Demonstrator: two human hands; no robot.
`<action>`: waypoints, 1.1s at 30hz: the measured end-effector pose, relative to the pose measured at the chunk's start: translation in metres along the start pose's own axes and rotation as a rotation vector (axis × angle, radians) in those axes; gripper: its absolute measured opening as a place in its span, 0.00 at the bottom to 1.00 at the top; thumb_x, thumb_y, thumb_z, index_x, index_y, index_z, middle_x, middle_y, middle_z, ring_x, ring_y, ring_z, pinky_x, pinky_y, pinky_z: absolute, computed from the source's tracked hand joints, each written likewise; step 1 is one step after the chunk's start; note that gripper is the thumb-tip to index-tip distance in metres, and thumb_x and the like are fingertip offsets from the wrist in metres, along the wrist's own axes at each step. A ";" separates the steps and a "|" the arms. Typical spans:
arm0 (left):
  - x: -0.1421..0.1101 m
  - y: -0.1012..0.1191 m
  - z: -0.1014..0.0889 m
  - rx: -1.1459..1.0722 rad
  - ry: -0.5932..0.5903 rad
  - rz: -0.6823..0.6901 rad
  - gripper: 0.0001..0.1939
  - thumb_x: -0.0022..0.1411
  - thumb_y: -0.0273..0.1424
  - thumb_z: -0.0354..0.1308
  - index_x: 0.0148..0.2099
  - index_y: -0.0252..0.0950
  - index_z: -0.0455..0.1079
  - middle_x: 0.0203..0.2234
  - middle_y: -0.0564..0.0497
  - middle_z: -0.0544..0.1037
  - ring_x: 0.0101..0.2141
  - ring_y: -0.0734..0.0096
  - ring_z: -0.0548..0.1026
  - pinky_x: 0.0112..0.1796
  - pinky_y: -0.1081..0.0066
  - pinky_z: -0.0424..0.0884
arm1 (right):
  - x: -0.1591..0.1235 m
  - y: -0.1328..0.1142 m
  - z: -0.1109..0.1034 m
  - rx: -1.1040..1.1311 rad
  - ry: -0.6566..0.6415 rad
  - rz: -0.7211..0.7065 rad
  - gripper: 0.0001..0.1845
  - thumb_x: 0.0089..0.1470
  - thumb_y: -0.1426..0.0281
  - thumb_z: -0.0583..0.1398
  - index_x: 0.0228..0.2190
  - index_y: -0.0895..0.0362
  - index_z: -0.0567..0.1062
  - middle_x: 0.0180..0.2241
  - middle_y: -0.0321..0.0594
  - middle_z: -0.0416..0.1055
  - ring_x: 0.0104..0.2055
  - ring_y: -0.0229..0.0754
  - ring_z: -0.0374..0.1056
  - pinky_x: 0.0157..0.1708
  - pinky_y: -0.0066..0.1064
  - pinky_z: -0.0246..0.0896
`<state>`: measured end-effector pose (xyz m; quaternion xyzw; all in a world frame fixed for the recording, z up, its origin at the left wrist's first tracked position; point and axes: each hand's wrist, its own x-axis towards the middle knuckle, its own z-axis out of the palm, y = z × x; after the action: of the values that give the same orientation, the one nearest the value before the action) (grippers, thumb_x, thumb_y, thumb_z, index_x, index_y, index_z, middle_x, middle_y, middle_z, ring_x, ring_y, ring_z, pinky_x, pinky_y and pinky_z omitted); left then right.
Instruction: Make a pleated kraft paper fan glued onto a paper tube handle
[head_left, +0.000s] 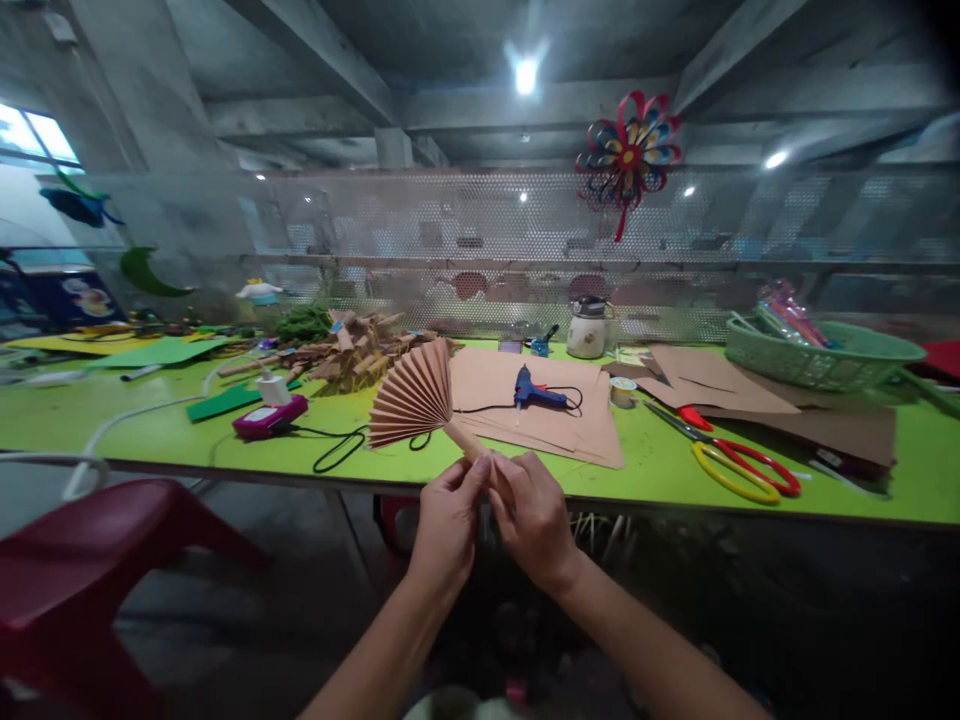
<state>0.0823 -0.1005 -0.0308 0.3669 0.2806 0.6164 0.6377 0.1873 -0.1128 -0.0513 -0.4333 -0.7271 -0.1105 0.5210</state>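
Note:
A pleated brown paper fan [411, 395] is held out over the front edge of the table, its folds spread to the upper left. Its rolled paper handle [465, 440] runs down between my fingers. My left hand [450, 515] pinches the handle from the left side. Close beside it, my right hand [534, 515] is closed round the handle's lower end, which is mostly hidden. Behind the fan, a blue hot glue gun [538, 388] lies on a stack of brown paper sheets [585, 440].
Red-and-yellow-handled scissors [739, 465] lie at right, below a green basket [825, 358]. A purple power strip [270, 415] with a white plug and cables sits at left. Folded brown paper pieces [352, 345] are heaped behind. A red stool [90, 560] stands at lower left.

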 end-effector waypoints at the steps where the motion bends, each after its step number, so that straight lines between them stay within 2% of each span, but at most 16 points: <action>1: -0.002 0.001 0.001 0.000 0.004 -0.012 0.13 0.46 0.33 0.67 0.33 0.30 0.75 0.26 0.49 0.77 0.28 0.72 0.74 0.32 0.75 0.68 | -0.002 -0.001 -0.001 0.013 -0.005 0.008 0.15 0.58 0.73 0.54 0.47 0.61 0.67 0.33 0.46 0.68 0.36 0.46 0.63 0.36 0.39 0.63; 4: -0.006 0.004 0.003 -0.004 0.024 -0.045 0.13 0.46 0.32 0.68 0.34 0.30 0.75 0.24 0.51 0.77 0.24 0.76 0.72 0.27 0.78 0.67 | -0.006 -0.005 -0.005 0.080 -0.026 0.043 0.17 0.57 0.71 0.56 0.49 0.60 0.65 0.36 0.47 0.69 0.39 0.46 0.64 0.39 0.39 0.64; 7: -0.006 0.009 0.005 -0.014 0.053 -0.063 0.14 0.45 0.32 0.69 0.34 0.30 0.75 0.22 0.52 0.75 0.22 0.78 0.70 0.25 0.80 0.65 | -0.012 -0.009 -0.011 0.127 -0.016 0.147 0.21 0.55 0.68 0.58 0.50 0.58 0.63 0.39 0.46 0.69 0.40 0.46 0.66 0.40 0.37 0.64; 9: -0.007 0.011 0.006 -0.032 0.074 -0.054 0.15 0.44 0.32 0.69 0.35 0.29 0.75 0.22 0.52 0.75 0.23 0.78 0.71 0.25 0.80 0.66 | -0.017 -0.012 -0.015 0.119 0.008 0.230 0.22 0.54 0.67 0.59 0.50 0.58 0.63 0.37 0.45 0.70 0.37 0.45 0.67 0.38 0.36 0.65; 11: -0.007 0.012 0.005 -0.055 0.079 -0.043 0.15 0.44 0.32 0.69 0.35 0.29 0.75 0.24 0.52 0.76 0.25 0.77 0.72 0.28 0.80 0.68 | -0.020 -0.016 -0.019 0.113 0.008 0.271 0.20 0.54 0.68 0.59 0.48 0.58 0.64 0.35 0.43 0.70 0.35 0.44 0.68 0.37 0.35 0.65; 15: -0.010 0.016 0.003 -0.057 0.067 -0.033 0.15 0.46 0.33 0.68 0.36 0.30 0.76 0.24 0.51 0.76 0.28 0.75 0.74 0.33 0.77 0.70 | -0.021 -0.024 -0.023 0.185 -0.045 0.267 0.11 0.57 0.72 0.54 0.44 0.56 0.66 0.36 0.42 0.71 0.35 0.42 0.69 0.36 0.32 0.65; 21: -0.013 0.020 0.005 -0.062 0.058 -0.025 0.13 0.47 0.33 0.67 0.35 0.31 0.76 0.28 0.50 0.78 0.33 0.73 0.74 0.36 0.78 0.69 | -0.019 -0.027 -0.025 0.210 -0.023 0.267 0.10 0.59 0.72 0.52 0.43 0.55 0.66 0.36 0.43 0.72 0.35 0.43 0.70 0.36 0.32 0.65; 28: -0.012 0.020 0.004 -0.066 -0.015 -0.016 0.11 0.50 0.33 0.66 0.36 0.32 0.75 0.30 0.50 0.77 0.33 0.74 0.74 0.37 0.77 0.70 | -0.020 -0.029 -0.025 0.246 -0.003 0.286 0.09 0.58 0.72 0.53 0.43 0.54 0.65 0.36 0.41 0.73 0.35 0.43 0.71 0.34 0.31 0.64; 33: -0.011 0.020 0.005 -0.046 -0.027 0.006 0.09 0.50 0.31 0.66 0.34 0.32 0.75 0.29 0.49 0.77 0.33 0.74 0.73 0.38 0.77 0.70 | -0.021 -0.027 -0.024 0.340 -0.011 0.369 0.09 0.58 0.71 0.54 0.42 0.54 0.65 0.36 0.40 0.73 0.35 0.42 0.71 0.33 0.30 0.63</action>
<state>0.0739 -0.1124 -0.0130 0.3614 0.2564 0.6195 0.6480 0.1851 -0.1544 -0.0511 -0.4653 -0.6467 0.1127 0.5937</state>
